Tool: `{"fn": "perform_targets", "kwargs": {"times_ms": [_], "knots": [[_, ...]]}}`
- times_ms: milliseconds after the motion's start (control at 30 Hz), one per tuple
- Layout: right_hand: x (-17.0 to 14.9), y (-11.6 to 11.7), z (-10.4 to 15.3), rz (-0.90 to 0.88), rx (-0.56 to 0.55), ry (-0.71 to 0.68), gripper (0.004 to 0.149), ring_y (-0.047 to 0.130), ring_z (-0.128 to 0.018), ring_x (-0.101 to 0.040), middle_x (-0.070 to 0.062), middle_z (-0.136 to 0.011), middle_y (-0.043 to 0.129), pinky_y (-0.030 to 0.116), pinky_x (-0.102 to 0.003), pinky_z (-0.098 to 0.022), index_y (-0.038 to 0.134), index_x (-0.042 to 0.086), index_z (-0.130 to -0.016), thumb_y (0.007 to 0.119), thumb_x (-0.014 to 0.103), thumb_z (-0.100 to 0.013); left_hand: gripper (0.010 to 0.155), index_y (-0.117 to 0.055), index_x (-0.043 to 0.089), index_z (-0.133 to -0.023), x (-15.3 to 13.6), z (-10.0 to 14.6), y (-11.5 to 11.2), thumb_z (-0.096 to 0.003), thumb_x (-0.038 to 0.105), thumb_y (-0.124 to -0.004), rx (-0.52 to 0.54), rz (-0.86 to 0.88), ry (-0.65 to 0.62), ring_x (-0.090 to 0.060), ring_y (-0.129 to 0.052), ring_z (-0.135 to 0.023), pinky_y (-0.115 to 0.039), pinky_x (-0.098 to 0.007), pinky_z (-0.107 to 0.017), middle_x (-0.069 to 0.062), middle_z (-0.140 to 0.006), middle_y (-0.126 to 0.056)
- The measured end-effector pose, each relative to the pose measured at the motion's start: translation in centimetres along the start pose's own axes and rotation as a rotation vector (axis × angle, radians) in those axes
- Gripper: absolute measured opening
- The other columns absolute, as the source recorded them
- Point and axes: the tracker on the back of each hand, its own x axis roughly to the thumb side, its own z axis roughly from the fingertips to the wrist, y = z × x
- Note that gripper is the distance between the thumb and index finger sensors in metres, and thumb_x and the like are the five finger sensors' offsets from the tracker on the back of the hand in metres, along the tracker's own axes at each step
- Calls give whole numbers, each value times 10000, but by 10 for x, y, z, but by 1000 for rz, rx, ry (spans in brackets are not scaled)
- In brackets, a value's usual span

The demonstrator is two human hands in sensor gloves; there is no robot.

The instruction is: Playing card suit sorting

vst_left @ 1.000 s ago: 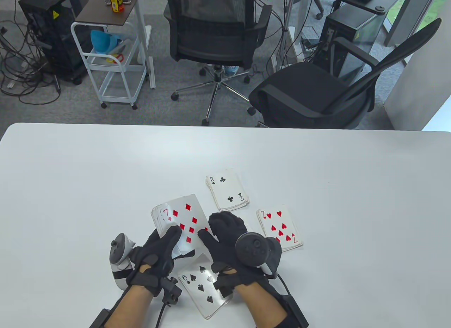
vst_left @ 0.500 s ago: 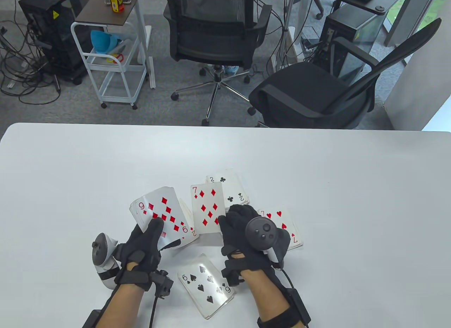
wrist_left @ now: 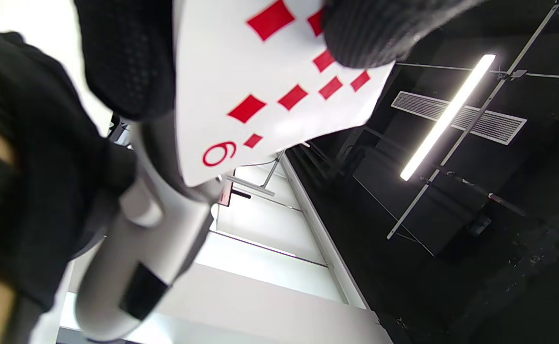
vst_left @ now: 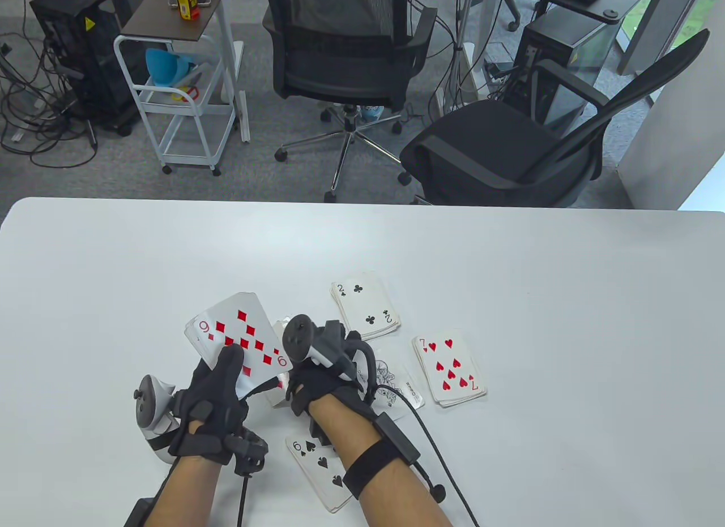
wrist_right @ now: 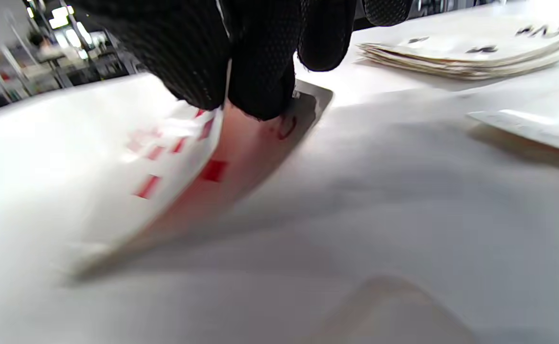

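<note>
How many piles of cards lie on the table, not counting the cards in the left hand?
4: clubs pile farthest, hearts pile at right, spades pile nearest under the right forearm, and a joker-topped pile beside the right hand. That hand may hide more.

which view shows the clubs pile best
The table view: the clubs pile lies unobstructed, 2 of clubs on top. The right wrist view catches only its blurred edge; the left wrist view misses it.
</note>
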Motion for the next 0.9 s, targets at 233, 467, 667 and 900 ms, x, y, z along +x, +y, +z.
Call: {"fn": "perform_targets", "kwargs": {"times_ms": [233, 467, 667, 900], "knots": [[-20, -9, 13, -84, -100, -28, 406, 337, -1013, -548, -236, -1030, 575, 264, -749, -656, 819, 80, -777, 867, 414, -551, 516, -671, 249, -1027, -1, 0, -1, -587, 503, -763, 2, -3, 5, -277, -974, -799, -928, -400, -505, 5, -969, -856], [-87, -41, 62, -424, -332, -113, 436, 354, -1007, -552, -245, -1033, 586, 273, -752, -648, 843, 64, -769, 775, 450, -578, 520, -673, 242, -1027, -13, -1, -11, -587, 508, -754, -25, -83, 42, -282, -974, -796, -928, -402, -503, -1, -968, -857], [-112, -35, 96, -632, -501, -244, 468, 384, -1005, -552, -240, -1036, 605, 307, -749, -650, 844, 63, -802, 757, 464, -579, 520, -675, 239, -1026, -32, 0, -22, -585, 503, -758, -62, -172, 105, -286, -976, -792, -927, -405, -500, -7, -965, -861], [-103, -24, 106, -604, -430, -334, 494, 384, -1010, -553, -242, -1053, 593, 318, -748, -655, 817, 71, -846, 753, 482, -578, 520, -680, 237, -1022, -50, 0, -26, -581, 498, -763, -85, -248, 159, -288, -980, -787, -929, -409, -495, -6, -959, -867]]}}
